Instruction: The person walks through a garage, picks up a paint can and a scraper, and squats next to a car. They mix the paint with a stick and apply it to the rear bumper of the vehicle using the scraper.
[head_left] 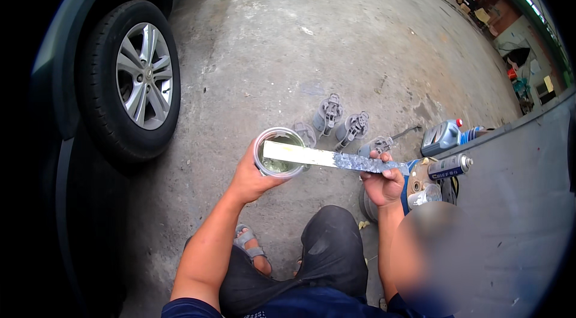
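Observation:
A clear plastic cup (277, 165) with a pale greenish residue inside sits in my left hand (247, 175), whose fingers wrap round its side. My right hand (384, 185) pinches the far right end of a long flat stirring stick (300, 154). Dark, dried paint coats the stick's right half, while its left half is pale and whitish. The stick lies nearly level across the cup's mouth, its pale tip over the opening. Whether the tip touches the cup's rim I cannot tell.
Several grey, paint-coated spray guns (330, 114) stand on the concrete floor (312, 48) beyond my hands. To the right are a grey jug (443, 137) with a red cap, an aerosol can (450, 166) and a grey panel (510, 198). A car wheel (144, 75) is at left.

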Demonstrator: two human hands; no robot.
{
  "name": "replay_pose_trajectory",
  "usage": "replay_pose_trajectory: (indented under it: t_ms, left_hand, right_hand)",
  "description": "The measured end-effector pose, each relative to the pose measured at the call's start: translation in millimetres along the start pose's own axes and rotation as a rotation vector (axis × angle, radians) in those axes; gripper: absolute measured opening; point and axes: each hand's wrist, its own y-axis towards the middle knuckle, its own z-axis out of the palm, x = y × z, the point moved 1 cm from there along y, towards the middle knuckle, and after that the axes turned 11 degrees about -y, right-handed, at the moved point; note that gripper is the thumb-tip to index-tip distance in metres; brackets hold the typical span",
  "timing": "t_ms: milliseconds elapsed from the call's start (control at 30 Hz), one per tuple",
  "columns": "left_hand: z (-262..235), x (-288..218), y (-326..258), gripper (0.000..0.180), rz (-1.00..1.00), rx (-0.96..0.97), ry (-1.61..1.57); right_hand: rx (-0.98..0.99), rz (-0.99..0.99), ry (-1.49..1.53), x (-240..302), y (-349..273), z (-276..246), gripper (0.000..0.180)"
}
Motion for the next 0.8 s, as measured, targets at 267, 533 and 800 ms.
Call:
replay_pose_trajectory:
  t_ms: [267, 533, 800]
  left_hand:
    - [-7, 6, 0, 0.083, 0.045, -0.003, 0.013]
    - [-10, -1, 2, 0.083, 0.053, -0.030, 0.103]
    - [3, -5, 3, 0.079, -0.012, 0.008, -0.004]
  right_hand:
    - [0.030, 0.097, -0.037, 18, -10, -44, 0.032]
    - [-0.087, -0.034, -0.002, 53, -17, -46, 0.030]
    - [-0.032, 0.048, -0.008, 3, 7, -14, 0.026]
